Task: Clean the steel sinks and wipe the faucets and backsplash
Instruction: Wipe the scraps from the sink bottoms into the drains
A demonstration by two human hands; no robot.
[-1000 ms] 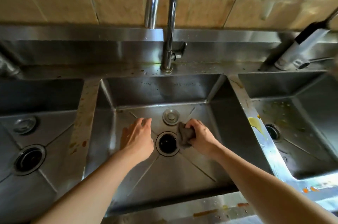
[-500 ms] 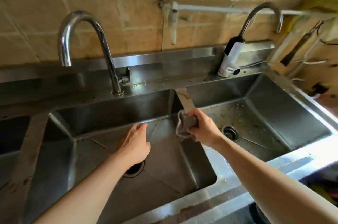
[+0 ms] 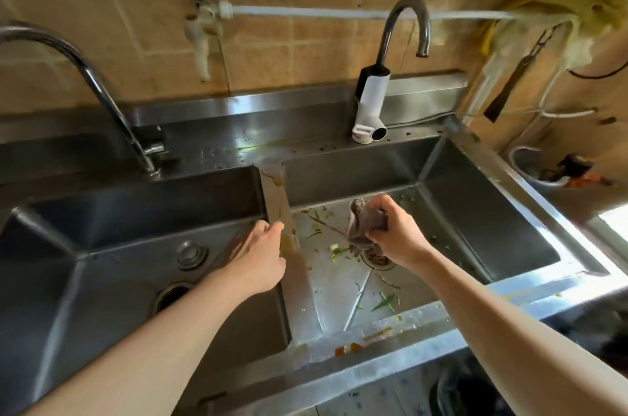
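A bunched grey cloth (image 3: 365, 225) is gripped by the right hand (image 3: 396, 233) above the scrap-strewn right sink (image 3: 475, 211); the left hand (image 3: 261, 256), fingers loose, rests at the stained divider (image 3: 289, 239); scraps are best gathered toward the drain (image 3: 377, 259) before wiping.

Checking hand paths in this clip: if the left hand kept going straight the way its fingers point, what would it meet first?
The left hand points up and slightly right, fingertips already at the stained divider between the basins. Going on, it would probably slide along that ridge toward the back ledge; its height above the steel is unclear.
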